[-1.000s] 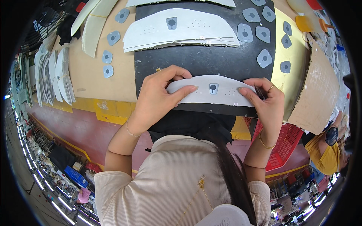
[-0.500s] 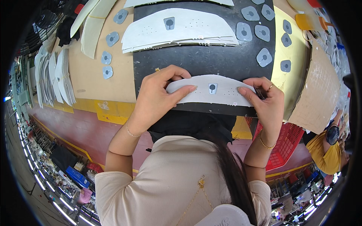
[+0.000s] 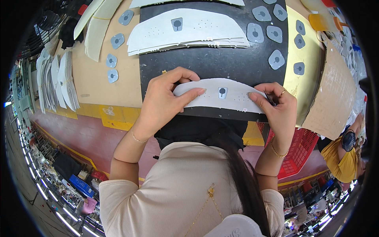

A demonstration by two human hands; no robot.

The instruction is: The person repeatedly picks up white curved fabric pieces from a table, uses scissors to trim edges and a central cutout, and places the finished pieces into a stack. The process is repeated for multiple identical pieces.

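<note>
A white curved panel (image 3: 233,96) with small punched holes and a grey tree-marked patch (image 3: 222,93) at its middle is held up at the near edge of the black mat. My left hand (image 3: 167,93) is closed on its left end, thumb on the front and fingers behind. At the right end, my right hand (image 3: 278,102) pinches it the same way. A thin dark tool (image 3: 270,98), its kind unclear, is tucked in the right hand's fingers. Beyond lies a stack of similar white panels (image 3: 189,33), the top one bearing the same patch.
Loose grey patches lie right (image 3: 276,60) and left (image 3: 112,60) of the black mat (image 3: 173,61). Bundled white pieces (image 3: 67,81) stand at far left. Cardboard (image 3: 331,87) lies at right, above a red basket (image 3: 298,152). Another person's yellow garment (image 3: 337,158) shows beyond.
The panel and both hands have barely shifted; the grip is the same. At far right, the other person's arm has moved slightly.
</note>
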